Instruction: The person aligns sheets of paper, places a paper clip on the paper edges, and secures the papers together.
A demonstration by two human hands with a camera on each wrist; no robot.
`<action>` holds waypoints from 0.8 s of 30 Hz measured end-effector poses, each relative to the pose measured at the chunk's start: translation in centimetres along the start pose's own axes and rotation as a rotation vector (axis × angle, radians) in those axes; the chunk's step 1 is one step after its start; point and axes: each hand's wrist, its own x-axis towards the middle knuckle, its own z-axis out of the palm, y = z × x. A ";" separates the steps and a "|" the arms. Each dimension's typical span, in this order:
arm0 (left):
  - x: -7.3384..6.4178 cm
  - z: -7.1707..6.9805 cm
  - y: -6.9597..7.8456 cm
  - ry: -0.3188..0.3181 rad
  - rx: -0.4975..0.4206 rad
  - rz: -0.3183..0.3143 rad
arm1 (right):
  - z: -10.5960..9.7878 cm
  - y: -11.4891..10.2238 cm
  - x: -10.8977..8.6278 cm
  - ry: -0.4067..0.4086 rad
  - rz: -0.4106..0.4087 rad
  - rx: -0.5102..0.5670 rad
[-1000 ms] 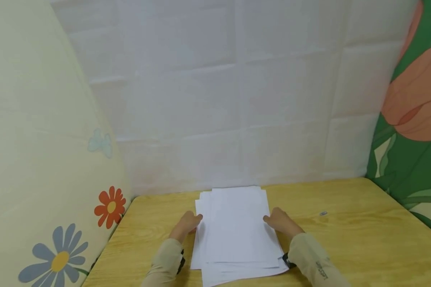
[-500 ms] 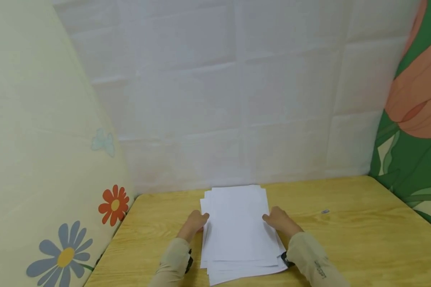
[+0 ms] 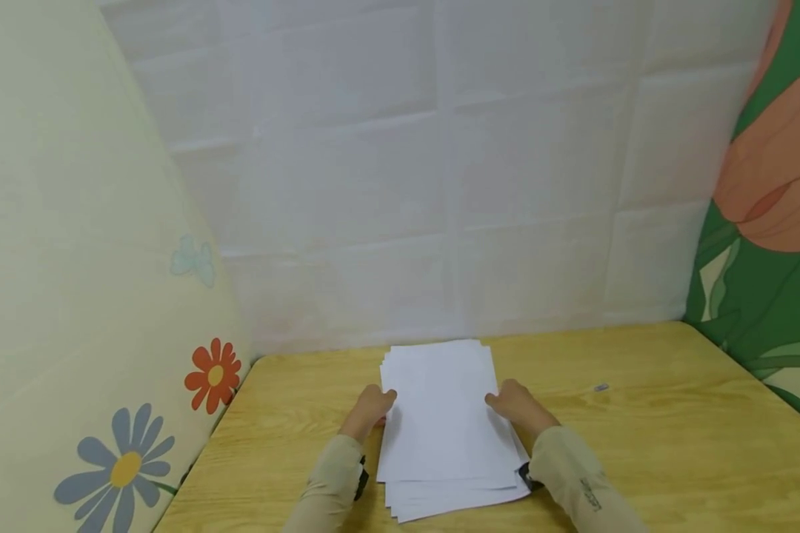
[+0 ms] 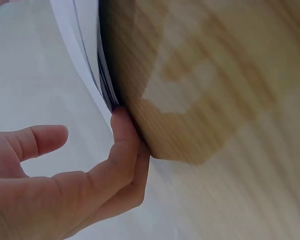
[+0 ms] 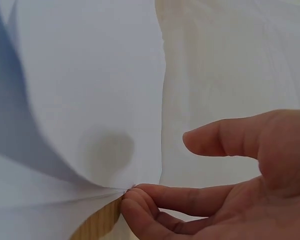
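A loose stack of white paper sheets [image 3: 440, 414] lies on the table between my two hands, with uneven edges at the front. At its left side is my left hand [image 3: 371, 409]; the left wrist view shows bent fingertips [image 4: 121, 117] pressing the edges of the sheets, the thumb [image 4: 50, 139] held apart. My right hand [image 3: 521, 407] is at the opposite side. In the right wrist view its fingertips [image 5: 135, 197] touch the paper edge, where the sheets bow and spread apart, and the thumb [image 5: 205, 140] stays clear of them.
The wood-grain table [image 3: 640, 444] extends to both sides. A small flat grey piece [image 3: 601, 387] lies right of the stack. Behind hangs a creased white cloth [image 3: 440, 185]; flower-printed panels stand at left [image 3: 80, 259] and right [image 3: 767, 311].
My left hand has moved right, pushing the left-hand sheets inward, so the stack is narrower and its left edges lie closer together. My right hand has hardly moved.
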 end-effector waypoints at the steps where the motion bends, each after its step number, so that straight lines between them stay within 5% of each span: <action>1: 0.0 0.1 0.0 -0.002 -0.006 -0.001 | 0.0 0.0 0.0 -0.002 0.004 0.003; 16: 0.3 0.2 -0.3 0.009 -0.215 -0.046 | -1.0 -0.4 -0.8 -0.018 0.109 0.163; 24: 0.4 0.3 -0.1 -0.005 -0.164 0.011 | -0.6 0.2 -0.9 -0.010 0.104 0.264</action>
